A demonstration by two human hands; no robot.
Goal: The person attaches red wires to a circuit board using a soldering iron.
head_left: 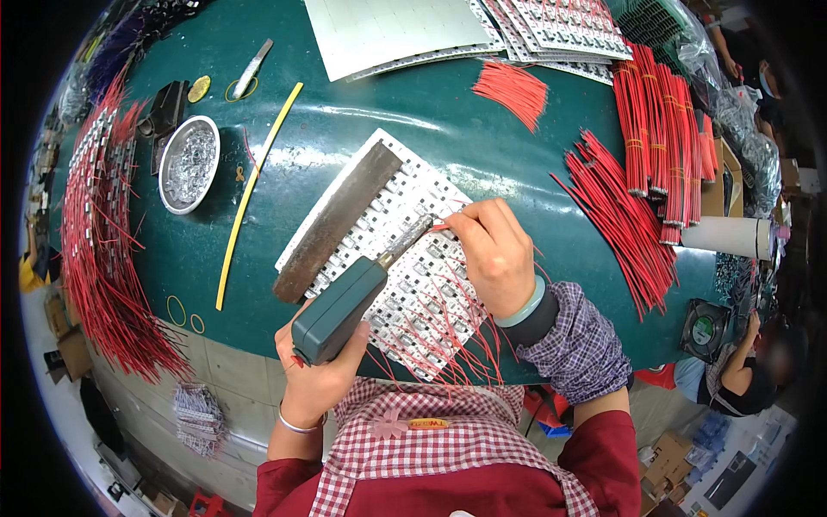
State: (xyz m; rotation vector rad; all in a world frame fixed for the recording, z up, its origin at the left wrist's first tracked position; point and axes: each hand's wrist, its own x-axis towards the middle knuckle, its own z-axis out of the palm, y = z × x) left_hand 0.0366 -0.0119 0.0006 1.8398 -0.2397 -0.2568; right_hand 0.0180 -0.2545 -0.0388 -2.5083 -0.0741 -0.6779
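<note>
My left hand (317,372) grips a dark green soldering iron (343,308) by its thick handle; its metal tip reaches up to the right over a white panel of small circuit boards (405,284). My right hand (493,248) pinches a thin red wire (441,227) right at the iron's tip. Several red wires stick out from the boards at the panel's near edge. A dark flat metal bar (336,221) lies slanted across the panel's left side.
Bundles of red wires (659,138) lie at the right, loose ones (512,89) at the top, wired boards (99,233) at the left. A metal dish (189,164), a yellow strip (250,194), white board panels (396,30) and a small fan (706,329) are on the green table. A person (745,370) sits at lower right.
</note>
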